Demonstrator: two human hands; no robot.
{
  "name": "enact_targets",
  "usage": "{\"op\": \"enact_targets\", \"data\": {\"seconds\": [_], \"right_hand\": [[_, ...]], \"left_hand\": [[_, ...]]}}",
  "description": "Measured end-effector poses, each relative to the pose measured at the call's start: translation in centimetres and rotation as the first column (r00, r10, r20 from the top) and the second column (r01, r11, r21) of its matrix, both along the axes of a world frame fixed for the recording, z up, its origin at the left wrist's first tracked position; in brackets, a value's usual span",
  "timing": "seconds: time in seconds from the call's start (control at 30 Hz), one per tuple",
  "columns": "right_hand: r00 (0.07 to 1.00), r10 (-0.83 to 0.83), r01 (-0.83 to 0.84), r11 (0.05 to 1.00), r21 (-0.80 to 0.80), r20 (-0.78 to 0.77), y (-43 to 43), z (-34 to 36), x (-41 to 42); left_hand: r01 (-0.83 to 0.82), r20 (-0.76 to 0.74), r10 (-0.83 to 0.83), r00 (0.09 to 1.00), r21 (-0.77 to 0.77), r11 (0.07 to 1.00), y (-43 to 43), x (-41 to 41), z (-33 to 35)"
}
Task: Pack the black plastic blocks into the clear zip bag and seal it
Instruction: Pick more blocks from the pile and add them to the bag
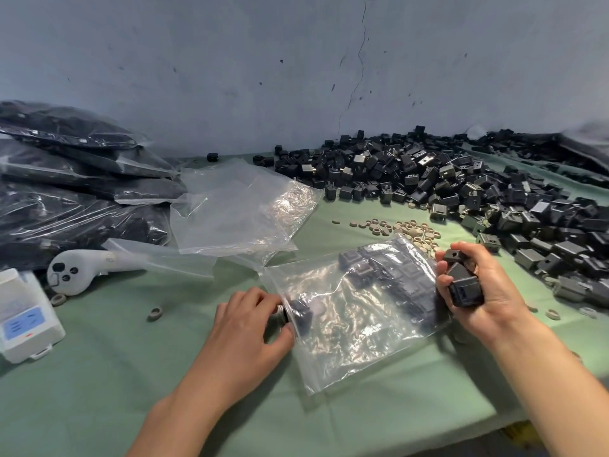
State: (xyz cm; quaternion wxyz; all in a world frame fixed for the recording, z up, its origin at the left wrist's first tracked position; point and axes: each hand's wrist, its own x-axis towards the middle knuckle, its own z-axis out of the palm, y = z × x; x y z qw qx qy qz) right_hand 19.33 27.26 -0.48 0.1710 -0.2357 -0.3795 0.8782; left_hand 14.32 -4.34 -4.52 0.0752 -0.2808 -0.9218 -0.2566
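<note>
A clear zip bag (356, 324) lies on the green cloth in front of me, with several black plastic blocks inside, mostly toward its far right. My left hand (247, 324) pinches the bag's left edge, where one black block (301, 311) sits just inside. To the right of the bag, my right hand (484, 291) grips a few black blocks (463, 285). A large heap of loose black blocks (461, 189) covers the table's far right.
Empty clear bags (237, 209) lie behind the bag I hold. Filled, sealed bags (66, 179) are stacked at the far left. A white handheld device (82, 267) and a white box (23, 318) sit at the left. Small tan rings (405, 230) are scattered mid-table.
</note>
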Motion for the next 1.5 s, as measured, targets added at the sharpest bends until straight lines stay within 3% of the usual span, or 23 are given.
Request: {"op": "enact_targets", "data": {"seconds": [0.3, 0.57, 0.93, 1.03, 1.23, 1.5], "right_hand": [[1.000, 0.005, -0.006, 0.993, -0.121, -0.004, -0.3, 0.5, -0.2], [0.999, 0.047, -0.049, 0.991, -0.126, -0.016, -2.0, 0.9, -1.0], [0.999, 0.045, -0.047, 0.970, -0.237, -0.013, -2.0, 1.2, -1.0], [0.999, 0.042, -0.047, 0.959, -0.278, -0.024, -1.8, 1.6, -0.9], [0.999, 0.029, -0.038, 0.947, -0.318, -0.036, -1.6, 1.9, -0.7], [0.999, 0.041, -0.035, 0.963, -0.266, 0.015, -2.1, 2.3, -1.2]], "left_hand": [[0.057, -0.045, -0.058, 0.997, -0.025, 0.998, 0.9, -0.3, 0.0], [0.079, -0.019, -0.081, 0.997, -0.101, 0.992, 3.3, -1.2, 0.1], [0.161, 0.119, -0.164, 0.979, 0.035, 0.986, 7.6, -2.1, 0.5], [0.228, 0.135, -0.250, 0.959, 0.160, 0.960, 9.1, -2.2, 0.8], [0.249, 0.032, -0.253, 0.967, 0.079, 0.965, 10.1, -3.1, 0.4], [0.247, 0.099, -0.279, 0.955, 0.254, 0.935, 11.4, -2.4, -0.1]]}}
